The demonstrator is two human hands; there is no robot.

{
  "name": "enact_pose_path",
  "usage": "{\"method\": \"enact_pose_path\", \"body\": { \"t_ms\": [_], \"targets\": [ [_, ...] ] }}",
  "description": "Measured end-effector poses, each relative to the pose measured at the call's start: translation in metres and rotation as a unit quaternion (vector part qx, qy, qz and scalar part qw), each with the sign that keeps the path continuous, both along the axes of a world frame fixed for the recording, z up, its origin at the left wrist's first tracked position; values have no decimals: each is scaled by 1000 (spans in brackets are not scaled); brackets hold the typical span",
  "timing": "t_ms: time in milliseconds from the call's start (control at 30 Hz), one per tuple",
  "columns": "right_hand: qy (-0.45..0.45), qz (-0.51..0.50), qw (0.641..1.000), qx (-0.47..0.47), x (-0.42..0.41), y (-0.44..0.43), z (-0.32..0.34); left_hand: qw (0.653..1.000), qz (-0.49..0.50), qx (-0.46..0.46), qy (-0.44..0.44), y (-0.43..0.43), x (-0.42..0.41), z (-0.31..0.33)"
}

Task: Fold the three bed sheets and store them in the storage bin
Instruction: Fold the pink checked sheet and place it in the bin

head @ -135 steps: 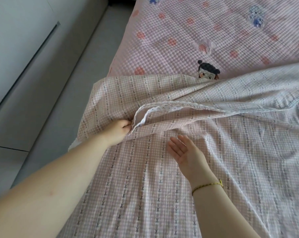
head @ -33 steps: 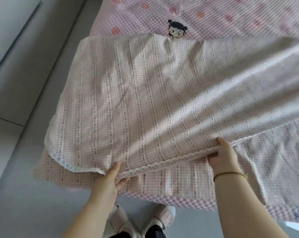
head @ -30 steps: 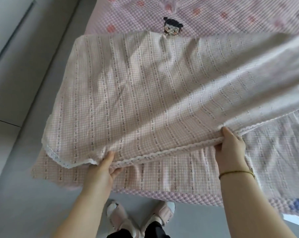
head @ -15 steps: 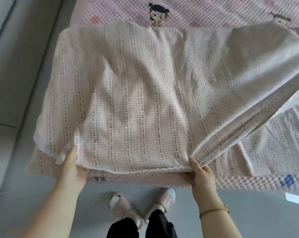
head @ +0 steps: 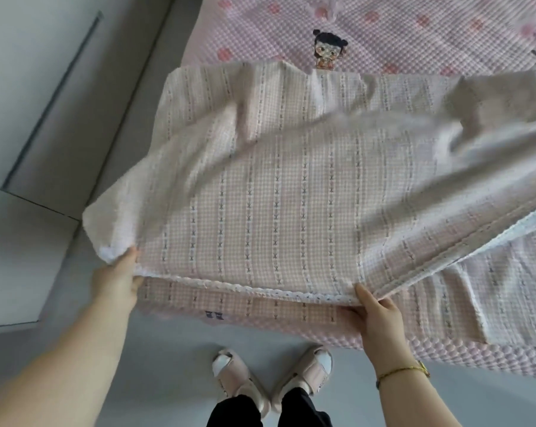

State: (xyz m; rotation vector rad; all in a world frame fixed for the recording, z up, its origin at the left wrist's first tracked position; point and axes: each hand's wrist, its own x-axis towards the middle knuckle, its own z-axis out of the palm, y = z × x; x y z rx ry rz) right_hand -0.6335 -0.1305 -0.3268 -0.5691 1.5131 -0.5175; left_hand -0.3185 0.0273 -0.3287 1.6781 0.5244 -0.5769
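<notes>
A pink checked bed sheet (head: 291, 195) with pale striped rows and a white lace edge lies doubled over near the bed's corner. Its upper layer is lifted off the lower one and billows. My left hand (head: 119, 278) grips the lifted layer at its near left corner. My right hand (head: 377, 315) pinches the lace edge farther right, thumb on top. The lower layer hangs slightly over the bed's near edge. No storage bin or other sheets show.
The bed wears a pink quilted cover (head: 399, 29) with cartoon figures. Grey floor (head: 156, 365) lies in front, with my feet in pink slippers (head: 273, 377). A pale cabinet or wall panel (head: 23, 97) runs along the left.
The view has tilted up a little. Both hands have raised the near edge of the sheet's upper layer, which now billows, and my left hand has shifted to its corner.
</notes>
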Motion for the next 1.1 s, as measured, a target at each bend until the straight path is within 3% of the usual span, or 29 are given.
{"method": "enact_pose_path", "body": {
  "t_ms": [100, 267, 367, 467, 600, 800, 1033, 1100],
  "targets": [
    [18, -3, 1000, 12, -3, 2, -9, 998, 51, 32, 25, 4, -11, -25],
    [9, 2, 1000, 18, -4, 0, -14, 994, 61, -48, 72, -1, -21, -15],
    [-15, -5, 1000, 18, -4, 1, -13, 981, 26, -134, 137, -21, -80, 5],
    [-29, -9, 999, 16, -5, -2, -12, 960, 0, -156, 234, -56, -167, 16],
    [-40, 29, 998, 50, -5, -7, -4, 939, -68, -163, 295, -99, -237, 21],
    [-35, -42, 997, 54, -48, -97, 13, 967, -4, -119, 224, -147, -274, 17],
    [107, -92, 990, -29, -108, -237, 25, 983, 10, -97, 154, -146, -281, 8],
    [94, -112, 987, -61, -126, -243, 43, 985, 6, -105, 134, -145, -282, 4]
  ]
}}
